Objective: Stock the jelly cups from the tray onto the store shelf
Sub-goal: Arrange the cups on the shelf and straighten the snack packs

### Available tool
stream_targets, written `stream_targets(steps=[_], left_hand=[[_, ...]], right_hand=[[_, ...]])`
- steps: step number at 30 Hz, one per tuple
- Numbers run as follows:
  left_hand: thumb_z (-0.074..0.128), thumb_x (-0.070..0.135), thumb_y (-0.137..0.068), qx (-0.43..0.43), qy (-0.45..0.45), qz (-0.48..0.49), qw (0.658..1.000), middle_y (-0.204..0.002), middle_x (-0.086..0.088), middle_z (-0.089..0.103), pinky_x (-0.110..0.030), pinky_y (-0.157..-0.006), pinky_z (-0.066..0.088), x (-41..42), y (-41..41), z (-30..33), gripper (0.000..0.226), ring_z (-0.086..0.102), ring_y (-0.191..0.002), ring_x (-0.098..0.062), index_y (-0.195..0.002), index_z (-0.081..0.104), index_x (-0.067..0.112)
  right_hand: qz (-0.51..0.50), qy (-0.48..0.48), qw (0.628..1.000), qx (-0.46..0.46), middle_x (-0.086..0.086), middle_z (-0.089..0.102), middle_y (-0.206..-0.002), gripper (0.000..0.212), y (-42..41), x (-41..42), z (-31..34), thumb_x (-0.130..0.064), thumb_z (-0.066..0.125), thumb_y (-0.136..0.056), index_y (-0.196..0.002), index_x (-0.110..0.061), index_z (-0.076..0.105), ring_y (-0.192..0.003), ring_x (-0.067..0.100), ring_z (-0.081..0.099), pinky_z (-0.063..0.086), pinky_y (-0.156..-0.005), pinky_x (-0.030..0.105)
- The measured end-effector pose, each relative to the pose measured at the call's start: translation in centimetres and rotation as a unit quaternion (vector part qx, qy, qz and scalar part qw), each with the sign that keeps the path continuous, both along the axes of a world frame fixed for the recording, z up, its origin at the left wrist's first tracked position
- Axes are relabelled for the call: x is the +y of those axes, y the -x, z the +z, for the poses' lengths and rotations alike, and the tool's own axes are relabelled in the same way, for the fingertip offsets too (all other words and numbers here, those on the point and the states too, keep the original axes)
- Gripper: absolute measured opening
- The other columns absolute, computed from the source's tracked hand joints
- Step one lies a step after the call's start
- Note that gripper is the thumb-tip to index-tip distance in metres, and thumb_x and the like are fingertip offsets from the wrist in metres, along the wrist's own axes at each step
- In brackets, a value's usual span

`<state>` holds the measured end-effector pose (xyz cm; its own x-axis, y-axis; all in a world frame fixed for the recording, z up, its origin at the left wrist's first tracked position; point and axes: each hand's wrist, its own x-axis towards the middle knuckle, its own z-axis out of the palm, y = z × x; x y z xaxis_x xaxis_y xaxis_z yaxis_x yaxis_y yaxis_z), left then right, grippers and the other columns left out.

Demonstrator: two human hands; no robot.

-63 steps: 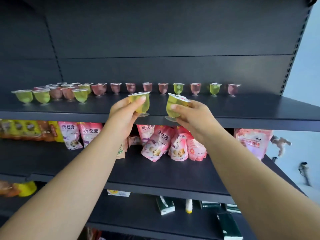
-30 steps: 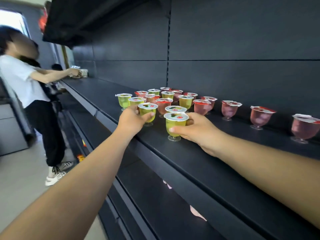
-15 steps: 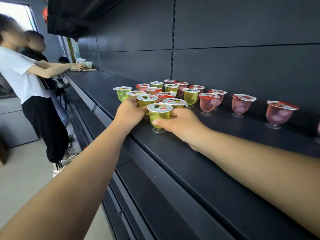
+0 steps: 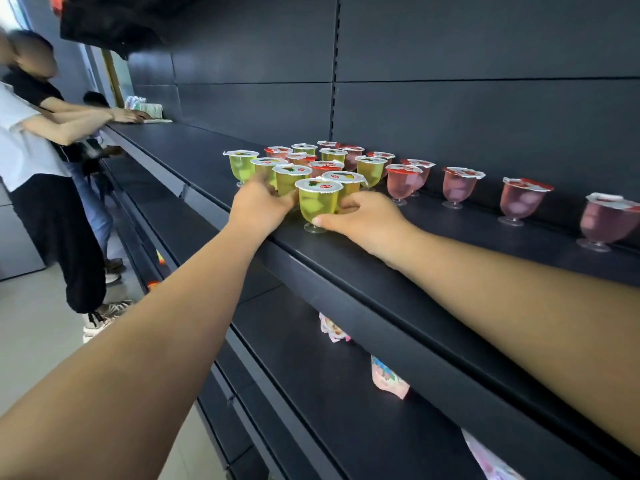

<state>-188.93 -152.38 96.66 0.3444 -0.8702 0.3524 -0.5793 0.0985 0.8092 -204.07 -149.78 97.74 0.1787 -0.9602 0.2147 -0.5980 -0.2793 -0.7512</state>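
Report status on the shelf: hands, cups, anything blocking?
Right hand grips front green cup, foot down on shelf. Left hand grips green cup beside it. Cluster tight behind; pink cups spaced rightward. Nothing blocking.

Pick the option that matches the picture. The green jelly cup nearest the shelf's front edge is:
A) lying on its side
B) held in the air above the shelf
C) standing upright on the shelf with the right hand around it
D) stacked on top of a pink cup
C: the green jelly cup stands foot-down near the front edge of the shelf, sealed lid up, with the right hand curled round its bowl and stem.
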Motion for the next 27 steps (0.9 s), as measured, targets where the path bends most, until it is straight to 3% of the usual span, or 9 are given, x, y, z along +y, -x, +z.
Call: stream_targets(steps=[4,6,10,13,16,23,27], left_hand=[[0.059,0.022,-0.089,0.054,0.071,-0.021,0.996,-0.126,-0.006,0.056,-0.028,-0.102,0.039,4.6,0.2,-1.8,0.046,0.053,-0.116,-0.018,-0.130,0.047,0.006],[0.054,0.020,-0.092,0.064,0.107,-0.015,0.992,-0.122,-0.003,0.058,-0.020,-0.096,0.038,7.7,0.2,-2.3,0.037,0.053,-0.112,-0.013,-0.126,0.051,0.007],[0.051,0.018,-0.093,-0.084,0.141,-0.036,0.986,-0.119,-0.005,0.061,-0.015,-0.089,0.033,13.7,0.5,-1.8,0.031,0.053,-0.112,-0.016,-0.121,0.057,0.008],[0.052,0.018,-0.092,-0.226,0.142,-0.084,0.960,-0.120,-0.009,0.061,-0.026,-0.096,0.035,18.6,0.5,-1.9,0.031,0.052,-0.115,-0.022,-0.120,0.058,0.006],[0.054,0.017,-0.091,-0.306,0.121,-0.142,0.934,-0.119,-0.012,0.060,-0.026,-0.095,0.034,23.8,0.6,-3.6,0.031,0.052,-0.114,-0.026,-0.118,0.060,0.005],[0.046,0.029,-0.095,-0.373,-0.041,-0.210,0.903,-0.132,-0.004,0.052,-0.025,-0.100,0.029,37.4,1.5,-10.8,0.039,0.042,-0.125,-0.020,-0.130,0.050,0.011],[0.047,0.032,-0.095,-0.384,-0.105,-0.252,0.882,-0.133,-0.005,0.051,-0.027,-0.100,0.031,43.6,1.0,-14.2,0.040,0.044,-0.124,-0.022,-0.130,0.050,0.011]], right_hand=[[-0.046,0.040,0.997,0.049,0.000,0.060,-0.120,0.048,1.6,4.1,0.3,-0.036,0.068,-0.081,-0.122,-0.015,0.057,-0.113,0.016,0.055,0.041,-0.094,0.023],[-0.055,0.080,0.991,0.095,0.000,0.058,-0.125,0.046,2.4,7.1,0.6,-0.036,0.064,-0.084,-0.124,-0.016,0.055,-0.115,0.016,0.053,0.039,-0.094,0.023],[-0.020,0.180,0.952,0.248,0.000,0.054,-0.130,0.042,2.9,14.9,0.5,-0.036,0.055,-0.089,-0.127,-0.017,0.054,-0.119,0.018,0.050,0.040,-0.099,0.029],[0.025,0.190,0.946,0.261,0.002,0.056,-0.127,0.038,2.4,20.9,-0.9,-0.032,0.056,-0.089,-0.123,-0.015,0.056,-0.118,0.020,0.050,0.041,-0.098,0.032],[0.001,0.156,0.943,0.294,0.006,0.055,-0.127,0.041,2.3,26.0,-3.2,-0.033,0.054,-0.089,-0.126,-0.013,0.052,-0.118,0.023,0.049,0.041,-0.097,0.034],[-0.038,-0.029,0.943,0.329,0.009,0.047,-0.136,0.053,4.9,38.0,-11.8,-0.036,0.053,-0.091,-0.136,-0.012,0.040,-0.124,0.026,0.044,0.041,-0.098,0.036],[-0.045,-0.119,0.924,0.361,0.010,0.051,-0.129,0.054,4.8,43.9,-15.0,-0.041,0.054,-0.089,-0.133,-0.013,0.043,-0.118,0.028,0.049,0.043,-0.090,0.035]])
